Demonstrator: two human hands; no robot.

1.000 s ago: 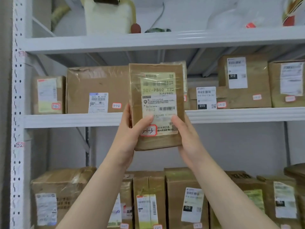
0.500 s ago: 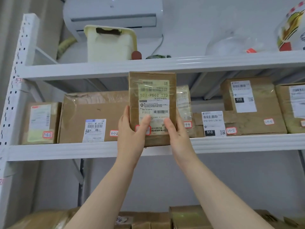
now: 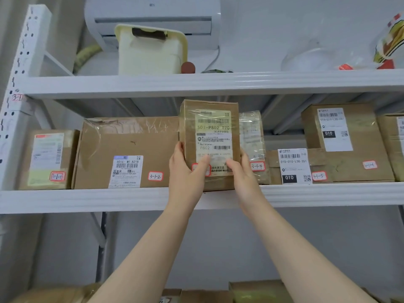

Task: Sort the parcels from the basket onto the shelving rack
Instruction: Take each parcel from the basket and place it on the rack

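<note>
A tall brown parcel point(image 3: 209, 119) with a yellowish label reading 507-P802 stands upright on the middle shelf point(image 3: 87, 200) of the white rack. My left hand point(image 3: 185, 169) grips its lower left edge, thumb across the front. My right hand point(image 3: 242, 171) grips its lower right edge, thumb on the label. The parcel sits in the gap between the wide box marked 3-1-2 point(image 3: 126, 154) and the taped parcel marked 3-1-4 point(image 3: 253, 141). Its own red-framed sticker is partly covered by my thumbs.
More labelled boxes line the shelf: 3-1-1 point(image 3: 47, 159) at the left, a low box point(image 3: 295, 167) and a bigger one point(image 3: 345, 141) at the right. On the top shelf point(image 3: 240, 82) stand a cream bin point(image 3: 150, 51) and plastic bags point(image 3: 310, 57). Parcels point(image 3: 258, 290) fill the shelf below.
Both hands carried the parcel up and forward from in front of the shelf edge into the gap on the middle shelf. My view tilted upward.
</note>
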